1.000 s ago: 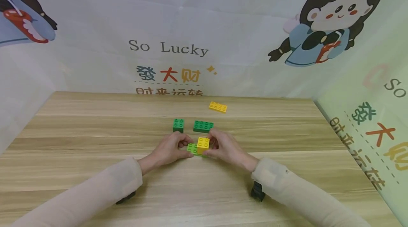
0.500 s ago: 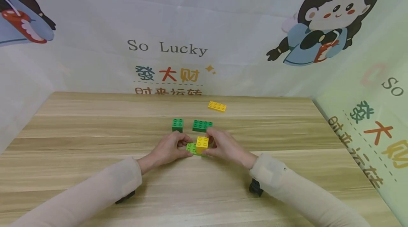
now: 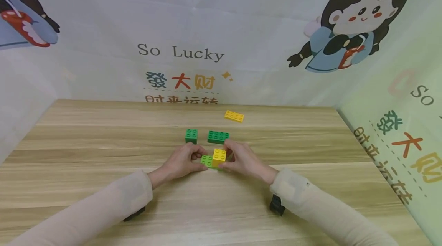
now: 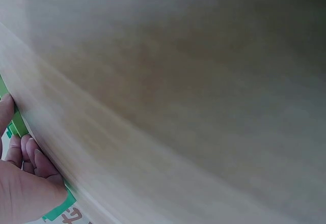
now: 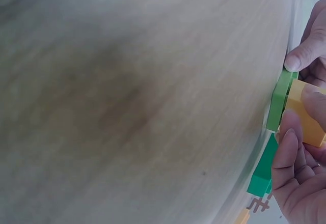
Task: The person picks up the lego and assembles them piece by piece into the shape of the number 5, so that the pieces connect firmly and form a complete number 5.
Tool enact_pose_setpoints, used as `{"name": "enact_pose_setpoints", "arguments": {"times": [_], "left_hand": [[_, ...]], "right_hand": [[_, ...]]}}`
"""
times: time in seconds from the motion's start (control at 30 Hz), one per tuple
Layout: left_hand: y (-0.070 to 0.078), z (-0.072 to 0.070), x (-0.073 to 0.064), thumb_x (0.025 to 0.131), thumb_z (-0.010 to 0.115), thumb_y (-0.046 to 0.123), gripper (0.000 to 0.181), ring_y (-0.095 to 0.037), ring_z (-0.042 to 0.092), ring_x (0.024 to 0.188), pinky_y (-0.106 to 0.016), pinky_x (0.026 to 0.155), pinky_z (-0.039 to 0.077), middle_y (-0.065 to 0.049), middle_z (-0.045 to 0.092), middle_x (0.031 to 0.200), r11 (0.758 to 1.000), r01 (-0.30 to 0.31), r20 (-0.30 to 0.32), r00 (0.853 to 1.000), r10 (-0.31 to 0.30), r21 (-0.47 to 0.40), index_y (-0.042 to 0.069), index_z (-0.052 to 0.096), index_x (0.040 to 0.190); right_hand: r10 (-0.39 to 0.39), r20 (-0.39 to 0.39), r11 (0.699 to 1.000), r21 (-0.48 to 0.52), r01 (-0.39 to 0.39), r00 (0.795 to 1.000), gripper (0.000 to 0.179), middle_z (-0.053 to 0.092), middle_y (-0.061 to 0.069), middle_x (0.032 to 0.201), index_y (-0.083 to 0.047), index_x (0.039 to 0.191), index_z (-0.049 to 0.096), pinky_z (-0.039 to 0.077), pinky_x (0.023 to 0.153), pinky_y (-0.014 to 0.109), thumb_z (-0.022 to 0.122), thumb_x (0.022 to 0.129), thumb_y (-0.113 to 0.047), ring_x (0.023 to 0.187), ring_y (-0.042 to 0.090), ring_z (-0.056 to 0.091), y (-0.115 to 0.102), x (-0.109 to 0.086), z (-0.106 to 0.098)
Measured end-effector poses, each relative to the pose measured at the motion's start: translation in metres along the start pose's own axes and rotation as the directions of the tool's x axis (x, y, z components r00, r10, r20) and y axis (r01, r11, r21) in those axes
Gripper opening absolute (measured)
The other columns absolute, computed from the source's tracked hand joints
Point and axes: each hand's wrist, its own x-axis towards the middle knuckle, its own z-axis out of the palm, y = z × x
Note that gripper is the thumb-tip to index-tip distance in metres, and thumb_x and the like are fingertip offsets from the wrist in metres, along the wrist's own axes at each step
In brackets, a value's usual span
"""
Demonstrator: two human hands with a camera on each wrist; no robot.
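Observation:
At the middle of the table, my left hand (image 3: pixel 181 160) pinches the left end of a light green building brick (image 3: pixel 206 160) between thumb and fingers. A square yellow brick (image 3: pixel 219 155) with studs on top stands over the right end of that light green brick. My right hand (image 3: pixel 246 161) holds the yellow brick, thumb in front and fingers behind. In the right wrist view the yellow brick's (image 5: pixel 304 117) underside lies right at the light green brick's (image 5: pixel 276 107) studded face. Fingers cover parts of both bricks.
Just beyond the hands are a square green brick (image 3: pixel 191 136) and a longer green brick (image 3: pixel 218 137). Farther back lies a flat yellow brick (image 3: pixel 234 116). The wooden table (image 3: pixel 103 134) ends at a printed cloth backdrop (image 3: pixel 241 65), which also rises along the right side.
The head view has shifted slightly, so everything appears a little farther left. Both hands keep their grip, and the yellow brick stays over the light green one.

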Motion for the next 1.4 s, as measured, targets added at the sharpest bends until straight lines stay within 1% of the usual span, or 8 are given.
{"name": "enact_pose_setpoints", "arguments": {"times": [0.27,0.5,0.67,0.87,1.0,1.13,1.27,1.4], "left_hand": [[-0.001,0.000,-0.001,0.074,0.080,0.016,0.031,-0.012,0.048,0.081,-0.024,0.072,0.043,-0.001,0.060,0.090,1.000,0.000,0.004,1.000,0.000,-0.029,0.007,0.069,0.101],[-0.002,0.000,-0.001,0.074,0.080,0.016,0.031,-0.013,0.049,0.082,-0.024,0.072,0.044,-0.002,0.059,0.091,0.999,0.000,0.006,1.000,0.000,-0.037,0.006,0.069,0.102],[-0.003,-0.001,-0.002,0.075,0.080,0.016,0.031,-0.013,0.049,0.083,-0.024,0.073,0.044,-0.002,0.059,0.092,0.999,0.002,0.005,1.000,-0.002,-0.043,0.006,0.069,0.102],[-0.001,-0.001,-0.002,0.074,0.080,0.016,0.031,-0.013,0.049,0.081,-0.024,0.072,0.043,-0.001,0.059,0.091,1.000,0.000,0.005,1.000,0.000,-0.025,0.007,0.069,0.102],[0.001,-0.001,-0.001,0.074,0.080,0.017,0.031,-0.013,0.049,0.082,-0.025,0.072,0.043,-0.002,0.059,0.090,1.000,0.001,0.004,1.000,-0.001,-0.026,0.007,0.069,0.101],[0.000,0.000,0.000,0.074,0.080,0.016,0.031,-0.013,0.049,0.081,-0.025,0.072,0.043,-0.002,0.059,0.090,0.999,0.007,0.002,1.000,-0.006,-0.032,0.007,0.069,0.101],[0.000,0.000,0.000,0.074,0.080,0.017,0.031,-0.013,0.048,0.081,-0.025,0.071,0.043,-0.001,0.059,0.089,0.999,0.021,0.005,1.000,-0.021,-0.036,0.007,0.069,0.101],[0.001,0.000,0.000,0.073,0.080,0.017,0.030,-0.013,0.048,0.080,-0.025,0.071,0.043,0.000,0.059,0.087,0.999,0.032,0.004,0.999,-0.032,-0.036,0.008,0.069,0.100]], "right_hand": [[-0.021,0.030,0.998,-0.051,0.022,0.999,0.031,0.063,0.005,0.087,-0.009,0.085,0.049,0.042,0.058,0.017,0.078,0.077,-0.015,0.069,0.012,0.050,-0.001,0.004,-0.003],[0.015,0.096,0.998,-0.062,-0.009,0.995,0.032,0.061,0.004,0.086,-0.009,0.083,0.047,0.044,0.061,0.018,0.077,0.077,-0.014,0.072,0.016,0.053,-0.007,0.008,-0.008],[0.034,0.108,0.998,-0.059,-0.028,0.994,0.031,0.062,0.003,0.087,-0.009,0.083,0.047,0.046,0.065,0.019,0.077,0.077,-0.014,0.076,0.016,0.055,-0.010,0.009,-0.008],[0.032,0.082,0.998,-0.064,-0.026,0.996,0.032,0.062,0.003,0.088,-0.009,0.083,0.047,0.045,0.064,0.020,0.078,0.077,-0.015,0.076,0.016,0.054,-0.006,0.007,-0.006],[0.026,0.046,0.998,-0.058,-0.023,0.999,0.032,0.063,0.003,0.088,-0.010,0.084,0.048,0.044,0.065,0.020,0.078,0.077,-0.015,0.076,0.015,0.053,-0.004,0.004,-0.004],[0.019,0.009,0.997,-0.072,-0.019,1.000,0.031,0.065,0.003,0.090,-0.010,0.086,0.050,0.044,0.067,0.021,0.079,0.076,-0.017,0.078,0.014,0.054,-0.003,0.001,-0.001],[0.019,-0.013,0.997,-0.075,-0.020,1.000,0.031,0.066,0.005,0.091,-0.008,0.088,0.052,0.044,0.065,0.021,0.079,0.076,-0.018,0.077,0.014,0.054,-0.001,0.000,0.002],[-0.008,-0.024,0.998,-0.064,0.006,1.000,0.031,0.066,0.007,0.091,-0.006,0.093,0.055,0.042,0.062,0.019,0.079,0.076,-0.018,0.075,0.015,0.053,0.002,-0.001,0.003]]}}
